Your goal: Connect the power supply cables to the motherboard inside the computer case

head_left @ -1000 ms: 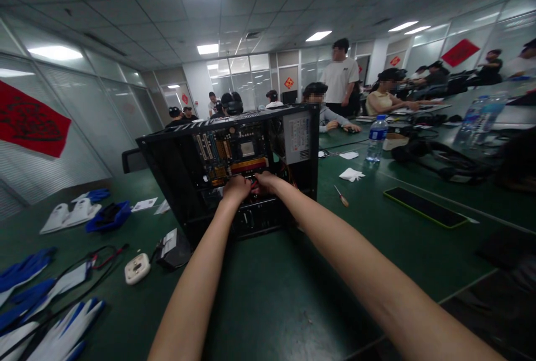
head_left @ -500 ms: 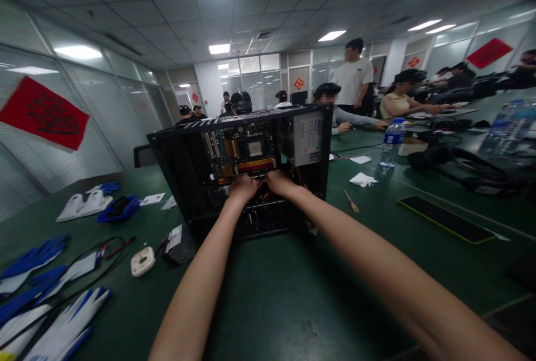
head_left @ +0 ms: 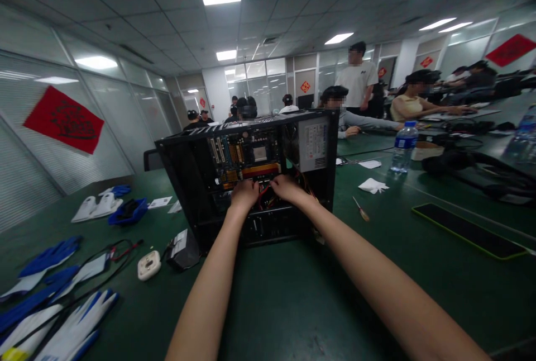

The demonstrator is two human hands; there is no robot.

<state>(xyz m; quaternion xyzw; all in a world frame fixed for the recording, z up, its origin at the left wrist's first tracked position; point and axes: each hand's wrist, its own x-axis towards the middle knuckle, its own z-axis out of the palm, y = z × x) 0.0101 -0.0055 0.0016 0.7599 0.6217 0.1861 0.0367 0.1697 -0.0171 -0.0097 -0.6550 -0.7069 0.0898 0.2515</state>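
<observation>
An open black computer case [head_left: 180, 182] stands on the green table in front of me, its inside facing me. Within it show a motherboard [head_left: 259, 153] and a power supply [head_left: 313, 146] with a white label. Both my hands reach into the lower part, just below the motherboard. My left hand [head_left: 245, 194] is closed, its fingertips curled down; what they hold is hidden. A short gap to the right, my right hand [head_left: 288, 190] pinches a red cable [head_left: 265, 189], which runs between the two hands. Darker wires hang below it.
To the left lie work gloves [head_left: 77, 327], a blue tray [head_left: 128, 213], a white device [head_left: 149, 266] and a black box [head_left: 183, 249]. On the right are a screwdriver [head_left: 361, 210], a tissue [head_left: 373, 185], a water bottle [head_left: 404, 148] and a black mat [head_left: 467, 231]. Other people sit beyond.
The view has shifted, so everything sits slightly lower and further right. My hands stay inside the case, a little further apart, with more of the red cable showing between them.
</observation>
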